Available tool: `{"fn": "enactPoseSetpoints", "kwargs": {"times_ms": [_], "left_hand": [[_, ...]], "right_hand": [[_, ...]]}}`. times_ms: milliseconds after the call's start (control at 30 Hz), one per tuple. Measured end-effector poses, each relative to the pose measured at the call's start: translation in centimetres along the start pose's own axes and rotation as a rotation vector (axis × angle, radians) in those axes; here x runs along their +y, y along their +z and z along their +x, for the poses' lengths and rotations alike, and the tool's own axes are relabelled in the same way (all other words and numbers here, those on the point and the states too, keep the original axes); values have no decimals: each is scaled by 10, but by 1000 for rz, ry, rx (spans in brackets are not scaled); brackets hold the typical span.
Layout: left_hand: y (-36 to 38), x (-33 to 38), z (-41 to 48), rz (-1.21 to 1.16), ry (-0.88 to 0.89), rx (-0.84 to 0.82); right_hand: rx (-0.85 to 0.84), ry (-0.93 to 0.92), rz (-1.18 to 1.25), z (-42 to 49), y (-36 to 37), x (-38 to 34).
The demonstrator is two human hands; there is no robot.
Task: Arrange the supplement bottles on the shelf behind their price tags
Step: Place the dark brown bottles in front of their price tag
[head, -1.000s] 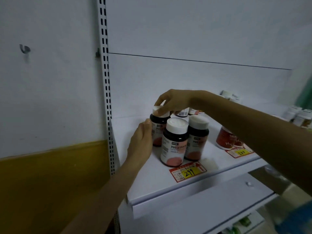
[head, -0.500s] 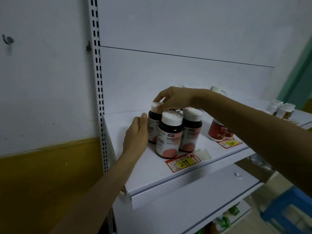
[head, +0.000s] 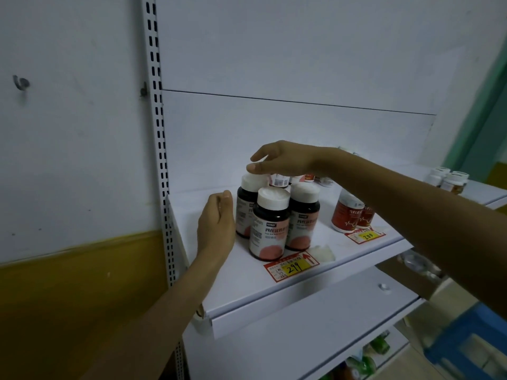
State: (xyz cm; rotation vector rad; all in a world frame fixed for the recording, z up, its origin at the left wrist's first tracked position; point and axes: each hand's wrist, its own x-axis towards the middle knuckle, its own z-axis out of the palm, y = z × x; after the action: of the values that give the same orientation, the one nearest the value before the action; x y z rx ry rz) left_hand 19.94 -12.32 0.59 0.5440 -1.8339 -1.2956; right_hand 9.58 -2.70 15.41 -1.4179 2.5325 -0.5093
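On the white shelf [head: 247, 286], just behind the red-and-yellow price tag marked 299 [head: 292, 266], three dark supplement bottles with white caps stand upright and packed together — the front bottle [head: 269, 227] right behind the tag, the right bottle [head: 303, 215] touching it, the left rear bottle [head: 245, 207] partly hidden behind it; the left hand [head: 216, 226] stands on edge just left of this cluster, fingers straight and unclenched, palm facing the left rear bottle, though contact cannot be told; the right hand [head: 282, 160] hovers over that bottle's cap, fingers spread and loose, gripping nothing. Right of the 299 tag, red-labelled bottles [head: 345, 215] stand behind a second price tag [head: 366, 235]; more small bottles [head: 448, 179] sit farther right on the neighbouring shelf — well apart from the cluster.
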Motion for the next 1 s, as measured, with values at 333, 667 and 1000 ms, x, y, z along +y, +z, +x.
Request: {"fn": "enactPoseSetpoints", "kwargs": {"times_ms": [333, 667, 1000], "left_hand": [[27, 93, -18, 204, 530, 193], [164, 166, -28, 558, 491, -136], [235, 166, -27, 878, 351, -366]], "right_hand": [[159, -157, -109, -37, -34, 42], [331, -113, -139, -131, -97, 183], [241, -104, -107, -152, -119, 280]]}}
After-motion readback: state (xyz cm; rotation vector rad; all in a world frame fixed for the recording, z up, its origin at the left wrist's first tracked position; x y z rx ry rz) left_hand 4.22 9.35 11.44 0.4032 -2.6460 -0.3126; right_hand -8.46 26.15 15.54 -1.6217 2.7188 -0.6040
